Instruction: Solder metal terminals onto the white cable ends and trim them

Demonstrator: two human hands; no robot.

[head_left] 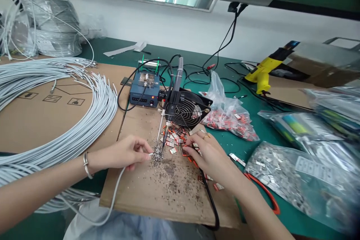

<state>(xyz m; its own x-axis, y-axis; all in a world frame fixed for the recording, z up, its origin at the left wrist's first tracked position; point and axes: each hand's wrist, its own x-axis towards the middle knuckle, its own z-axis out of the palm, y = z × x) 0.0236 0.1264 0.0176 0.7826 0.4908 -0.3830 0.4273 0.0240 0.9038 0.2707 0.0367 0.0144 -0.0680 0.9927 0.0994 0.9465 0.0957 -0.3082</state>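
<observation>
A white cable (116, 191) is pinched near its end in my left hand (134, 153). That end points at the tip of an upright soldering iron (168, 120) clamped in a stand, above a heap of solder scraps (157, 157). My right hand (203, 149) is at a pile of small red-and-white connector boards (173, 150), its thumb and fingertips close together. What they hold, if anything, is too small to make out. Behind the iron stand a blue soldering station (144, 89) and a black fan (189, 110).
A large bundle of white cables (95, 127) lies on cardboard at left. Bags of red boards (230, 120) and metal pieces (275, 172) occupy the right side, near a yellow heat gun (263, 71). A black cord (209, 195) crosses the cardboard (140, 191) below my right hand.
</observation>
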